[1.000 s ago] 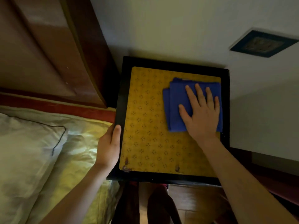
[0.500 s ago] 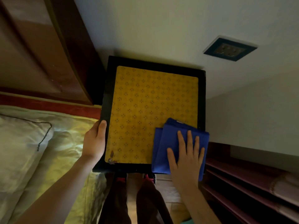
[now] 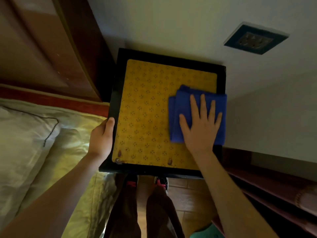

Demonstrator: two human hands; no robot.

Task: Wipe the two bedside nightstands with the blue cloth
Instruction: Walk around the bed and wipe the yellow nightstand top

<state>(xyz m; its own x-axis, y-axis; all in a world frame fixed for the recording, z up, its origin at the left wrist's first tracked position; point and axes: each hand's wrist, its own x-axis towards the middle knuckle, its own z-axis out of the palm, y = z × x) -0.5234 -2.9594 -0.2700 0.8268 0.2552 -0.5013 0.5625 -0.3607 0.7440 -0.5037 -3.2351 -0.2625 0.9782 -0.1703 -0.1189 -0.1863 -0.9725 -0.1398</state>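
A black nightstand [image 3: 114,103] with a yellow patterned top stands between the bed and the wall. A folded blue cloth [image 3: 178,115] lies on its right side, overhanging the right edge a little. My right hand [image 3: 200,127] presses flat on the cloth, fingers spread and pointing toward the wall. My left hand [image 3: 101,138] grips the nightstand's left edge, thumb on top of the black frame. Only this one nightstand is in view.
The bed with a pale pillow [image 3: 22,138] and yellow sheet lies to the left, under a wooden headboard [image 3: 42,48]. A wall socket [image 3: 253,40] sits up right. Reddish shelves [image 3: 274,191] run along the right. My legs and shoes [image 3: 145,184] stand at the nightstand's front.
My right hand slid the cloth from the far right corner down to the near right corner, then back up to the middle of the right side. The left hand kept its grip.
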